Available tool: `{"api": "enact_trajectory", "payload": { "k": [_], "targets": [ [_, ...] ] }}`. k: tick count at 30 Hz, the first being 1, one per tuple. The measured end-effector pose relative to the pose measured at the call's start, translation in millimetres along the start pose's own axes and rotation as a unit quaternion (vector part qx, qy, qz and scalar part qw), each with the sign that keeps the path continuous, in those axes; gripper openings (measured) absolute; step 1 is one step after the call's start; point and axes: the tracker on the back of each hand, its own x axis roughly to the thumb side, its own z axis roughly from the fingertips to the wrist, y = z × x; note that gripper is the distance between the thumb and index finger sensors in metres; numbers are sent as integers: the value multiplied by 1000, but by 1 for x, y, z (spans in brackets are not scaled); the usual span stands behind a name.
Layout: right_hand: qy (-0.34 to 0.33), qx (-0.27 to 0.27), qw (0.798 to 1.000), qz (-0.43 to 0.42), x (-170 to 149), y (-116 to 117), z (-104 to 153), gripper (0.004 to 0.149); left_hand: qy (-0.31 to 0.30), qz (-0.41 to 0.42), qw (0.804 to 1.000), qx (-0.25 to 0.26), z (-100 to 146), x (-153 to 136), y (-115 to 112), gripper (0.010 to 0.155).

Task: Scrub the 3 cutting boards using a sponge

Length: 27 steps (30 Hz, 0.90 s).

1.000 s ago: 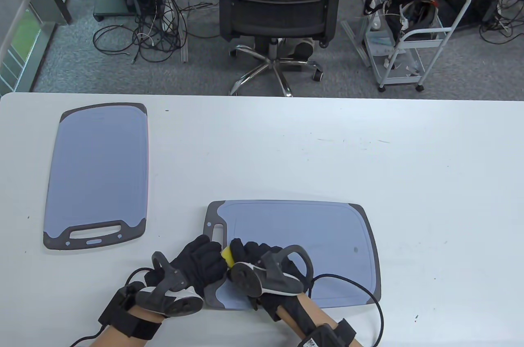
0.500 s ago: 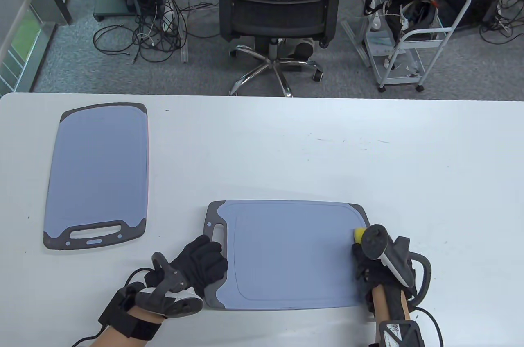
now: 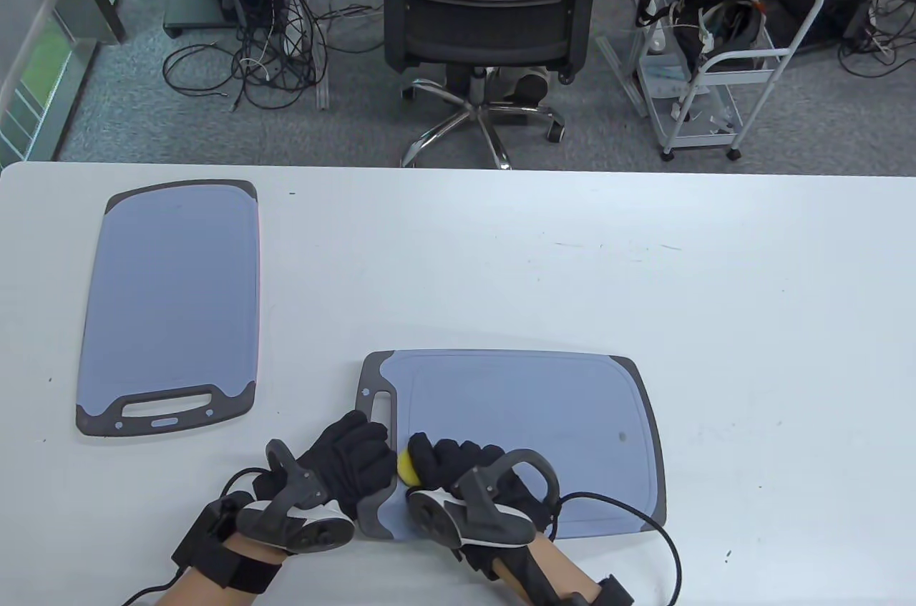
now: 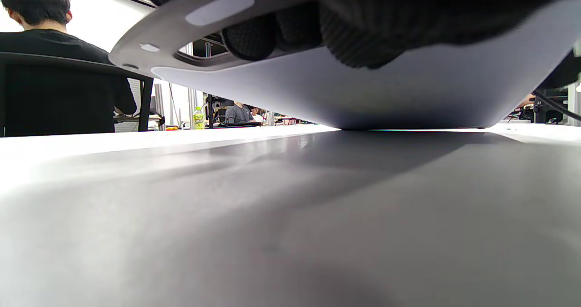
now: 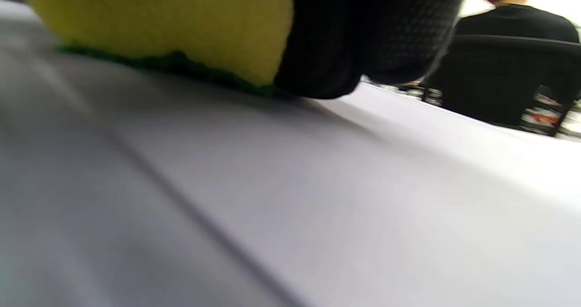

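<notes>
Down at the near edge of the white bench (image 3: 501,262), the right hand (image 3: 458,466) is gripping a yellow sponge (image 3: 408,466) with curled fingers and pressing its green side onto the near cutting board (image 3: 544,420), right by the handle end. Left hand (image 3: 351,456) is clamping that handle end, fingers wrapped under the edge and poking through the handle slot in the left wrist view. Another cutting board (image 3: 172,298) is lying flat off to the left, well apart. Only seeing two boards.
</notes>
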Motion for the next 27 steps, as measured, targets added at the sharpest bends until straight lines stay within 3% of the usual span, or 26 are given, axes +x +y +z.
{"api": "enact_trajectory", "payload": {
  "k": [3, 7, 11, 13, 15, 16, 20, 24, 27],
  "targets": [
    [97, 30, 995, 20, -55, 7, 15, 69, 0, 1, 1000, -1, 0, 0, 0, 43],
    [273, 65, 960, 3, -150, 25, 58, 68, 0, 1, 1000, -3, 0, 0, 0, 44],
    [364, 80, 928, -10, -193, 32, 88, 68, 2, 0, 1000, 1, -1, 1, 0, 43],
    [357, 66, 931, -32, -188, 31, 84, 69, 2, 0, 1000, 2, -1, 1, 0, 43],
    [308, 67, 949, -14, -169, 28, 71, 69, 2, 1, 1000, 3, -1, 1, 0, 43],
    [255, 52, 965, -9, -147, 24, 58, 69, 2, 2, 1000, 2, -1, 1, 0, 43],
    [84, 28, 996, -15, -52, 10, 19, 70, 0, 2, 1000, 2, -1, 1, 0, 43],
    [-49, 3, 999, 9, 26, -3, 1, 70, -1, 3, 1000, 2, -1, 1, 0, 43],
    [-42, 13, 999, 15, 23, -3, -1, 70, 0, 3, 1000, 1, -1, 1, -1, 44]
  ]
}}
